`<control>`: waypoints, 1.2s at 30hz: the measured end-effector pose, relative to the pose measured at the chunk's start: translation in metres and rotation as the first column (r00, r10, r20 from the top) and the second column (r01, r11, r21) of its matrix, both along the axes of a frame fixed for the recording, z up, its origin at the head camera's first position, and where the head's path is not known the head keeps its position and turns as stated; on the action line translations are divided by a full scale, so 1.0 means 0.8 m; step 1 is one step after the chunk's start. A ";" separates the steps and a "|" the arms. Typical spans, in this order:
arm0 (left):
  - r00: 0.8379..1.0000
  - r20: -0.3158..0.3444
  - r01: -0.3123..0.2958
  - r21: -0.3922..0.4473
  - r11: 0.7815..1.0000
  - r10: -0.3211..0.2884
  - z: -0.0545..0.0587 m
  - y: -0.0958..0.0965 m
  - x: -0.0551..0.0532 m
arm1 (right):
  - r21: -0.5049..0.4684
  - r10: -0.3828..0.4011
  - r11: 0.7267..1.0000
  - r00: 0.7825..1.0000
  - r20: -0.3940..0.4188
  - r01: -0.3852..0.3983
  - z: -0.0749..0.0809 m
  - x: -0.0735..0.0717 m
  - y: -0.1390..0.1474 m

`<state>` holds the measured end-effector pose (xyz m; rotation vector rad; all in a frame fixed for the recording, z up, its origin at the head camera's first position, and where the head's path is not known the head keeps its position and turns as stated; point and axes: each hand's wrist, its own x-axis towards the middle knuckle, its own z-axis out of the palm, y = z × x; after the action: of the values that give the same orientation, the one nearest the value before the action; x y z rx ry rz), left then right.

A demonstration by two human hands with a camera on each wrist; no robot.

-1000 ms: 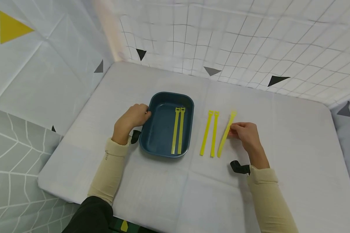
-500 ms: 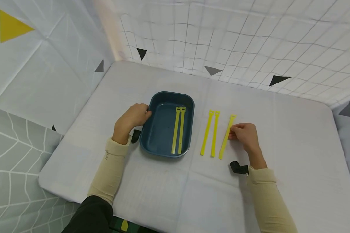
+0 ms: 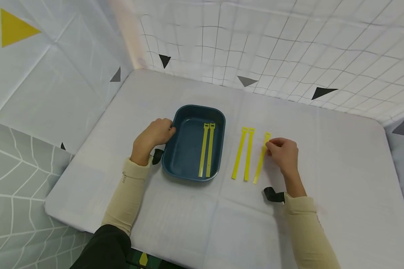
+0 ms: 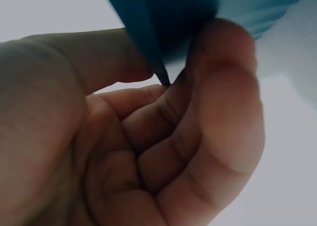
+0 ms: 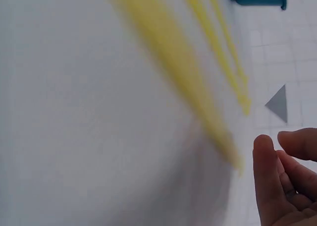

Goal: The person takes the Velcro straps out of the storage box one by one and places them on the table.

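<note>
My left hand (image 3: 152, 139) grips the left rim of a dark teal rectangular tray (image 3: 183, 157); the left wrist view shows the tray's wall (image 4: 141, 30) between thumb and fingers. Two yellow cable straps with slotted heads lie side by side in the tray, a left strap (image 3: 204, 149) and a right strap (image 3: 210, 149). On the table, right of the tray, lie two more straps (image 3: 239, 154). A third strap (image 3: 260, 160) lies beside them, nearest my right hand (image 3: 285, 155). In the right wrist view that hand's thumb and index finger (image 5: 265, 161) stand apart, holding nothing.
A white cloth covers the table (image 3: 188, 220). A gridded white sheet (image 3: 266, 45) hangs behind it, and another sheet (image 3: 54, 89) hangs at the left. Black wrist devices (image 3: 274, 195) sit beside both wrists.
The third strap has been lowered onto the table, turned a little more in line with the other two. My right hand has let go of it and risen slightly. My left hand stays on the tray.
</note>
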<state>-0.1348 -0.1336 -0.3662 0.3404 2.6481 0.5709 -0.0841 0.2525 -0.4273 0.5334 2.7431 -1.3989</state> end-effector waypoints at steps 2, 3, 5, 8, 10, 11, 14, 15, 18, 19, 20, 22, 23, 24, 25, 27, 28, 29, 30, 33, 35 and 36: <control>1.000 0.005 -0.003 -0.003 1.000 0.003 0.000 0.000 0.000 | -0.077 0.022 0.997 0.997 -0.074 -0.027 0.007 -0.001 -0.010; 1.000 0.008 -0.004 -0.005 1.000 0.004 0.000 0.000 -0.001 | -0.113 0.039 0.992 0.993 -0.108 -0.052 0.011 -0.001 -0.016; 1.000 0.011 -0.004 -0.008 1.000 0.005 0.000 0.001 -0.001 | -0.162 0.087 0.980 0.983 -0.162 -0.113 0.023 -0.002 -0.029; 1.000 0.014 -0.001 -0.008 1.000 0.001 -0.001 0.000 -0.001 | -0.219 0.164 0.953 0.964 -0.209 -0.210 0.040 -0.004 -0.051; 1.000 0.013 0.001 -0.007 1.000 -0.001 -0.002 -0.001 -0.001 | -0.284 0.204 0.922 0.953 -0.226 -0.264 0.048 -0.006 -0.066; 1.000 0.012 0.001 -0.006 1.000 -0.001 -0.003 -0.001 -0.001 | -0.311 0.220 0.907 0.949 -0.228 -0.285 0.051 -0.007 -0.074; 1.000 0.005 0.000 -0.007 1.000 0.000 -0.002 -0.001 -0.001 | -0.391 0.261 0.857 0.937 -0.232 -0.335 0.057 -0.012 -0.097; 1.000 0.002 0.001 -0.008 1.000 -0.001 -0.002 -0.001 -0.001 | -0.414 0.276 0.839 0.932 -0.236 -0.353 0.059 -0.013 -0.104; 1.000 -0.003 0.003 -0.005 1.000 -0.003 -0.001 0.000 0.000 | -0.427 0.344 0.801 0.907 -0.245 -0.419 0.062 -0.019 -0.125; 1.000 -0.006 0.004 -0.004 1.000 -0.004 0.000 0.001 0.000 | -0.421 0.369 0.793 0.897 -0.245 -0.441 0.063 -0.021 -0.131; 1.000 -0.007 0.004 -0.003 1.000 -0.004 0.000 0.001 0.001 | -0.409 0.395 0.786 0.886 -0.242 -0.463 0.063 -0.024 -0.137; 1.000 -0.002 0.000 -0.001 1.000 0.000 0.001 0.002 0.001 | -0.362 0.451 0.785 0.865 -0.221 -0.502 0.063 -0.028 -0.146; 1.000 0.001 -0.002 -0.001 1.000 0.002 0.001 0.002 0.001 | -0.328 0.479 0.787 0.853 -0.206 -0.522 0.062 -0.031 -0.150; 1.000 0.003 -0.002 -0.002 1.000 0.002 0.001 0.002 0.001 | -0.292 0.506 0.790 0.842 -0.188 -0.539 0.060 -0.033 -0.154; 1.000 0.005 -0.004 -0.004 1.000 0.004 0.001 0.002 0.001 | -0.258 0.531 0.789 0.830 -0.171 -0.558 0.059 -0.035 -0.156; 1.000 0.010 -0.007 -0.007 1.000 0.007 0.002 0.003 0.000 | -0.195 0.570 0.786 0.810 -0.138 -0.587 0.057 -0.039 -0.160; 1.000 0.010 -0.006 -0.008 1.000 0.006 0.001 0.003 0.000 | -0.165 0.585 0.784 0.801 -0.124 -0.598 0.056 -0.040 -0.162; 1.000 0.010 -0.007 -0.009 1.000 0.007 0.002 0.004 0.000 | -0.138 0.599 0.780 0.792 -0.113 -0.610 0.056 -0.042 -0.164; 1.000 0.010 -0.007 -0.011 1.000 0.007 0.002 0.004 -0.001 | -0.119 0.609 0.778 0.787 -0.102 -0.617 0.056 -0.042 -0.166; 1.000 0.012 -0.012 -0.016 1.000 0.012 0.002 0.004 -0.001 | -0.068 0.640 0.762 0.765 -0.075 -0.644 0.057 -0.046 -0.173; 1.000 0.015 -0.016 -0.018 1.000 0.016 0.002 0.004 0.000 | -0.030 0.664 0.745 0.745 -0.060 -0.666 0.057 -0.047 -0.178; 1.000 0.015 -0.017 -0.019 1.000 0.017 0.002 0.003 0.000 | -0.008 0.675 0.736 0.736 -0.051 -0.677 0.057 -0.048 -0.181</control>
<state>-0.1346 -0.1314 -0.3642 0.3068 2.6423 0.5513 -0.1229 0.1076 -0.3817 -0.4861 2.5064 -1.2311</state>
